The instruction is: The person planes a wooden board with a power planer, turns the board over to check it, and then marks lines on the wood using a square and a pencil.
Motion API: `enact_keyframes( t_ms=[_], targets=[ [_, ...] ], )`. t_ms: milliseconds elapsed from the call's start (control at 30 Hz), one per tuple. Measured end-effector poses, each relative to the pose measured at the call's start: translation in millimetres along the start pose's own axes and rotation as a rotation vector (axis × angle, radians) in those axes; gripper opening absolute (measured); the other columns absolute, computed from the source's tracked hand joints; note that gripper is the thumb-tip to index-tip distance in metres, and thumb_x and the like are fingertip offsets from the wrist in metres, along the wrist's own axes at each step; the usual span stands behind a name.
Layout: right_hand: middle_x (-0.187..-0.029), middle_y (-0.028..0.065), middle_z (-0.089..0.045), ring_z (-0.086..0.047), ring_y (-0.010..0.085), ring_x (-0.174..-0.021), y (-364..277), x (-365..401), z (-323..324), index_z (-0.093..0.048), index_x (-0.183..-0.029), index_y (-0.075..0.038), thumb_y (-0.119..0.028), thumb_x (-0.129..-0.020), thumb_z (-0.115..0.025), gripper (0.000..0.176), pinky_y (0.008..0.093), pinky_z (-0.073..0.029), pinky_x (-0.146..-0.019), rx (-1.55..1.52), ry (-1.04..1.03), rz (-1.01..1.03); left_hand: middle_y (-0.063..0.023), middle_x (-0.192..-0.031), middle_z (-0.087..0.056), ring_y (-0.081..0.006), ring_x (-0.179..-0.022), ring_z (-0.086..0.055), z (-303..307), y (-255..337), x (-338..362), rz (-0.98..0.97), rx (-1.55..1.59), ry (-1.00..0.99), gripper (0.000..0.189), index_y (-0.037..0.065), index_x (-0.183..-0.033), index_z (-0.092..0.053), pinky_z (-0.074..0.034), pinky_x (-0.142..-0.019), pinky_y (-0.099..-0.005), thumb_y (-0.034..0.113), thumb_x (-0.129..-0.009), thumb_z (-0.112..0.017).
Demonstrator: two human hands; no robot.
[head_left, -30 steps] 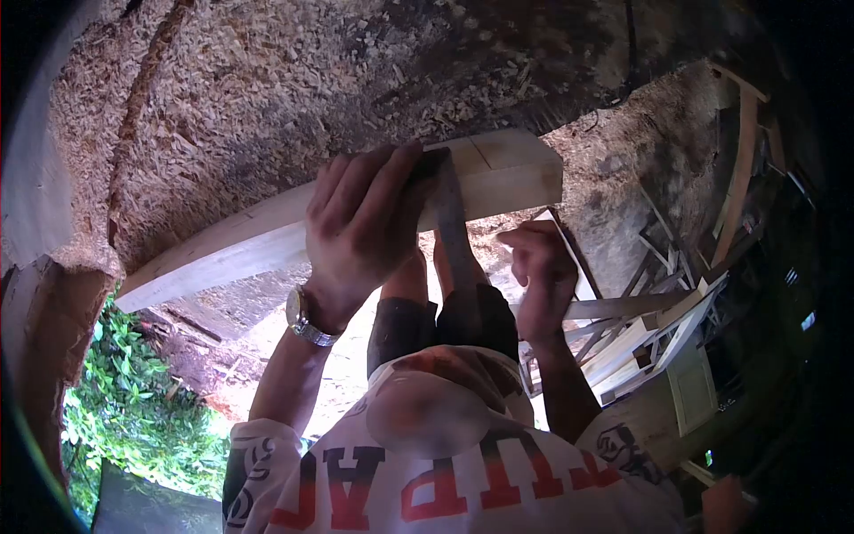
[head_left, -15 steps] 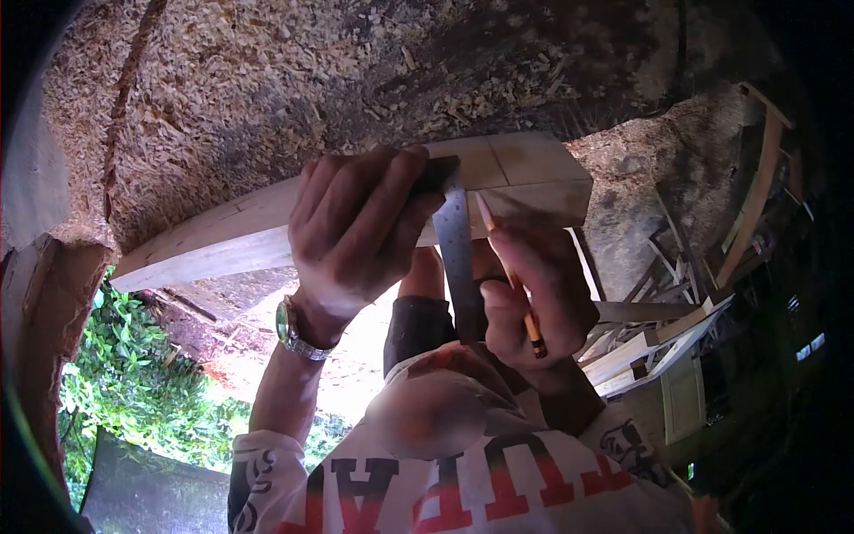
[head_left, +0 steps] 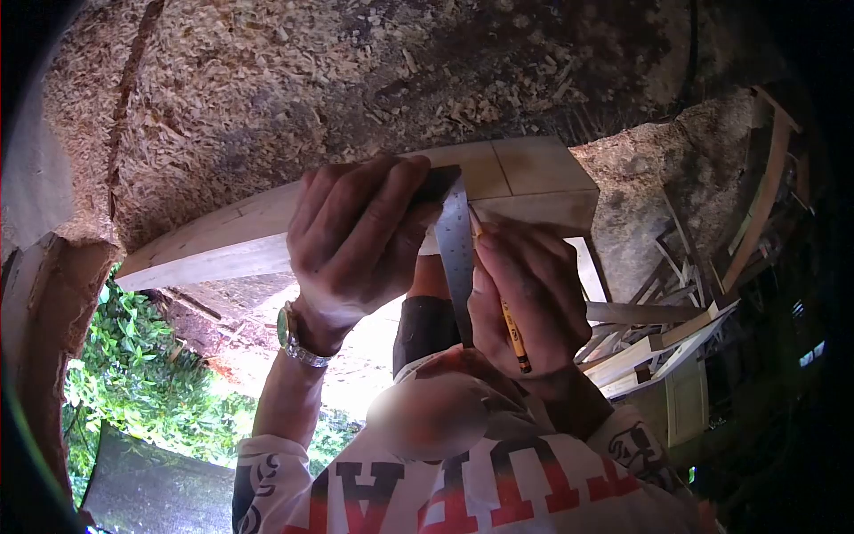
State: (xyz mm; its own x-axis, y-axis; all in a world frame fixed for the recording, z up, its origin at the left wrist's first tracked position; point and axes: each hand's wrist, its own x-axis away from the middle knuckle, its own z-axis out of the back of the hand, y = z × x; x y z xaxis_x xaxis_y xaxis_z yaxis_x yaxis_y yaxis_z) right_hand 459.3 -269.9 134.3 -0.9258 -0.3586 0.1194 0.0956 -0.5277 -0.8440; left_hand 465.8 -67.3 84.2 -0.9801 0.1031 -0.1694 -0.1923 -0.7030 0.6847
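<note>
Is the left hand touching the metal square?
Touching. The head view shows the left hand with its fingers laid over the dark stock of the metal square, holding it against the wooden board.

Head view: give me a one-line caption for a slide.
The left hand presses a try square onto a wooden board while the right hand holds a pencil against its blade.

Two hands show: one left hand and one right hand. There is one plank, one square, one pencil and one watch. The piled offcuts are too tangled to count.
</note>
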Motion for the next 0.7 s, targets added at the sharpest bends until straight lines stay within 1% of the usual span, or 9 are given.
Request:
enact_keyframes(
  t_ms=[233,333,400,500,600,700],
  targets=[
    [-0.122,0.0170,-0.069,-0.067,0.0323,-0.113,0.4,-1.4,-0.6,-0.066,-0.128,0.003,0.008,-0.077,-0.079,0.053,0.0436,-0.053,-0.096,0.029,-0.010,0.012,-0.0105,-0.096,-0.073,-0.0246,-0.079,-0.068,1.3,1.3,-1.7,0.012,0.025,-0.009,0.033,-0.001,-0.108,-0.075,-0.051,-0.066,-0.0354,0.009,-0.077,-0.084],
    [-0.117,0.0210,-0.070,-0.069,0.0360,-0.107,-1.2,-5.0,2.1,-0.068,-0.122,0.007,0.006,-0.088,-0.069,0.034,0.0433,-0.057,-0.093,0.048,-0.026,0.028,-0.0107,-0.096,-0.073,-0.0246,-0.079,-0.068,1.1,0.7,-0.3,0.019,0.028,-0.006,0.033,-0.001,-0.108,-0.075,-0.051,-0.066,-0.0355,0.008,-0.077,-0.084],
    [-0.116,0.0207,-0.070,-0.069,0.0358,-0.107,-0.8,-3.2,1.4,-0.068,-0.122,0.007,0.006,-0.089,-0.069,0.033,0.0436,-0.056,-0.093,0.047,-0.012,0.028,-0.0108,-0.096,-0.073,-0.0246,-0.079,-0.068,1.7,1.1,-0.9,0.019,0.026,-0.010,0.033,-0.001,-0.108,-0.075,-0.051,-0.066,-0.0356,0.008,-0.077,-0.084],
    [-0.115,0.0199,-0.071,-0.069,0.0353,-0.106,-0.9,-4.0,0.7,-0.069,-0.121,0.007,0.005,-0.089,-0.070,0.032,0.0437,-0.056,-0.093,0.049,0.002,0.032,-0.0156,-0.099,-0.075,-0.0282,-0.082,-0.070,4.5,2.6,-1.5,0.040,0.035,-0.049,0.035,-0.003,-0.111,-0.075,-0.055,-0.069,-0.0361,0.001,-0.077,-0.080],
    [-0.114,0.0192,-0.071,-0.069,0.0347,-0.105,-0.6,-4.5,0.5,-0.069,-0.120,0.007,0.005,-0.089,-0.070,0.032,0.0439,-0.056,-0.092,0.050,-0.005,0.026,-0.0154,-0.098,-0.075,-0.0277,-0.081,-0.070,3.5,2.2,-1.6,0.032,0.043,-0.035,0.034,-0.003,-0.111,-0.075,-0.055,-0.069,-0.0360,-0.001,-0.077,-0.080],
    [-0.114,0.0188,-0.071,-0.069,0.0343,-0.105,-1.5,-3.1,2.8,-0.069,-0.121,0.007,0.006,-0.089,-0.070,0.032,0.0440,-0.056,-0.093,0.055,-0.016,0.019,-0.0110,-0.096,-0.074,-0.0250,-0.079,-0.069,1.2,1.1,-1.5,0.011,0.033,-0.005,0.033,-0.001,-0.108,-0.075,-0.052,-0.067,-0.0356,0.007,-0.077,-0.084]
  ],
)
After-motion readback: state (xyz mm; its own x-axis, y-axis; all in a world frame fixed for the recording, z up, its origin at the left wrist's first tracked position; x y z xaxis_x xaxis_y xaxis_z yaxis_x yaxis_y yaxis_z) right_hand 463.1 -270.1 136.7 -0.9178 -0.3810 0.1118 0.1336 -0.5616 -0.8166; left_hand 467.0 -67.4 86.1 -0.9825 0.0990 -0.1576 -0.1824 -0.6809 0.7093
